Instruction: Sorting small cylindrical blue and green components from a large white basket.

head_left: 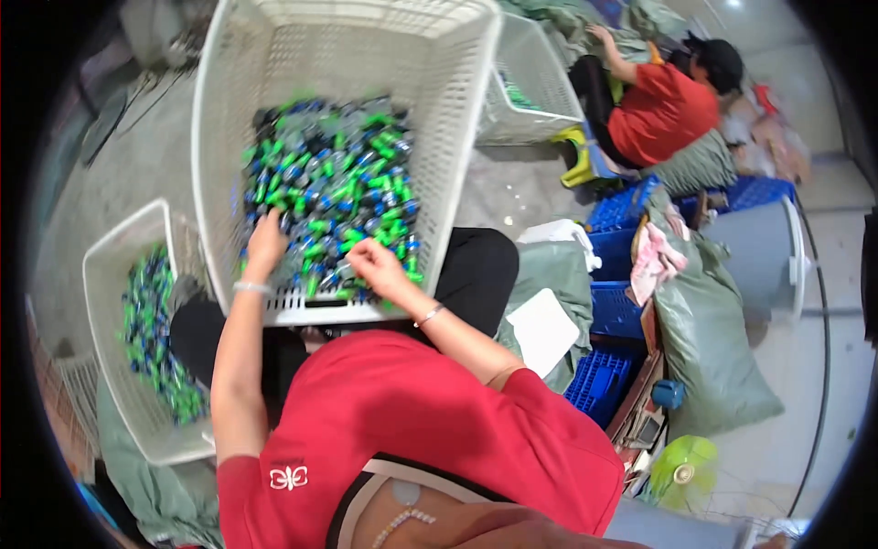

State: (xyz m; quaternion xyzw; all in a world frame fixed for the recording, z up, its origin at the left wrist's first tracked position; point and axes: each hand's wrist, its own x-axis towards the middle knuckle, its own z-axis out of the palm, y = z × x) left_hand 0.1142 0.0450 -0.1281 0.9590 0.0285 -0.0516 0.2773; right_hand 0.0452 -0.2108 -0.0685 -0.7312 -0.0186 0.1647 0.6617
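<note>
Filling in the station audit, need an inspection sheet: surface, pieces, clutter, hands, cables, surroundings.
Surface: large white basket in front of the person, at the knees.
Pieces: heap of small green, blue and clear pieces inside; more in a smaller white basket at left.
Clutter: blue crates, green sack, pink cloth, all at right.
Hands: left hand at the heap; right hand over its near right part; grips unclear.
Cables: dark cable along far right.
Surroundings: co-worker in red top upper right; green fan lower right.
</note>
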